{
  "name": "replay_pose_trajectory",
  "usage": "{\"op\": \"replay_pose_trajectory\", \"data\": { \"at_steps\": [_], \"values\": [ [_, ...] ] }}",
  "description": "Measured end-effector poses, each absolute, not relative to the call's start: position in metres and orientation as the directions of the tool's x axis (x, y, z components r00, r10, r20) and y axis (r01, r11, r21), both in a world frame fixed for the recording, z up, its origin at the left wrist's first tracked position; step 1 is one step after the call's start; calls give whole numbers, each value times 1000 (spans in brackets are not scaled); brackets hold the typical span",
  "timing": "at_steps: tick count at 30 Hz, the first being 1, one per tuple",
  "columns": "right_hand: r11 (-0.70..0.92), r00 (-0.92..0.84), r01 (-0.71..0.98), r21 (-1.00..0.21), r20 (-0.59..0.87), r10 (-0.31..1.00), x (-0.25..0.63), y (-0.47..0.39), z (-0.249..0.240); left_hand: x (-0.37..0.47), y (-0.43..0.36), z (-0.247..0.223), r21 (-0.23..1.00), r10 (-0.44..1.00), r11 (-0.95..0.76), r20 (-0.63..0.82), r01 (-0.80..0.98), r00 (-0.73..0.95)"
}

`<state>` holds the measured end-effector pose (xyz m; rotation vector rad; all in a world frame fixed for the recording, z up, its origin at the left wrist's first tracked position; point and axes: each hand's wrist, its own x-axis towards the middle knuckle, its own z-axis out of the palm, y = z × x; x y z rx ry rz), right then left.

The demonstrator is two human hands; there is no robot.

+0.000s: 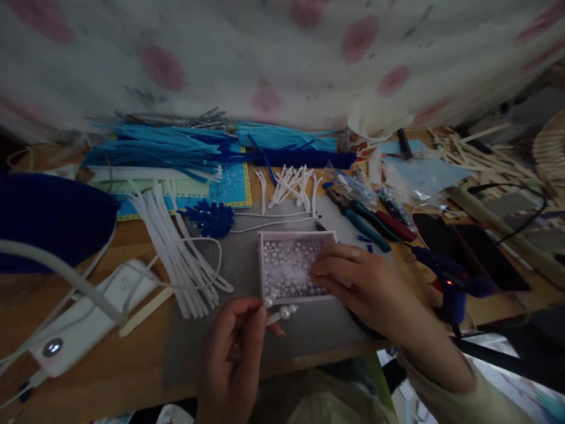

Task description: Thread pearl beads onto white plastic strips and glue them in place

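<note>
Near the table's front edge, my left hand (241,338) is closed in a pinch on a white pipe cleaner (273,318) tipped with pearl beads (288,311). More pearl beads (269,301) show right at its fingertips. A shallow pale pink box (261,268) of loose pearl beads stands just beyond. My right hand (353,280) reaches over the box's right side, its fingertips down among the beads and drawn together. Whatever is between those fingertips is hidden. Behind the box lie several short white pipe cleaners (291,185) with beaded tips.
White pipe cleaners (176,259), a blue beaded piece (212,219) and a white power strip (95,318) lie left. Blue pipe cleaners (154,147) are piled behind. Pliers (362,221), a glue gun (452,282) with a red light and phones (489,256) lie right.
</note>
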<state>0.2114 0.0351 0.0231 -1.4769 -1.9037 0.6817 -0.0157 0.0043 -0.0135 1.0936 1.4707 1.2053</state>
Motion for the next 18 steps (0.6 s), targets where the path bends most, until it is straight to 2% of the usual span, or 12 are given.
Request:
{"op": "replay_pose_trajectory", "data": {
  "at_steps": [1, 2, 5, 15, 18],
  "values": [
    [343, -350, 703, -623, 116, 930, 200, 53, 16, -17, 4, -15, 989, 978, 120, -102, 90, -184],
    [390, -435, 760, -520, 40, 900, 190, 68, 9, -18, 3, -16, 989, 980, 115, -97, 94, -172],
    [420, -490, 848, -324, -176, 854, 172, 98, -8, -24, 2, -20, 987, 986, 122, -108, 105, -124],
    [355, -433, 894, -274, -325, 841, 164, 103, -13, -33, 10, -26, 977, 974, 200, -189, 77, -124],
    [373, -472, 871, -319, -331, 817, 165, 105, -13, -30, 11, -23, 977, 974, 198, -188, 78, -124]
  ]
}}
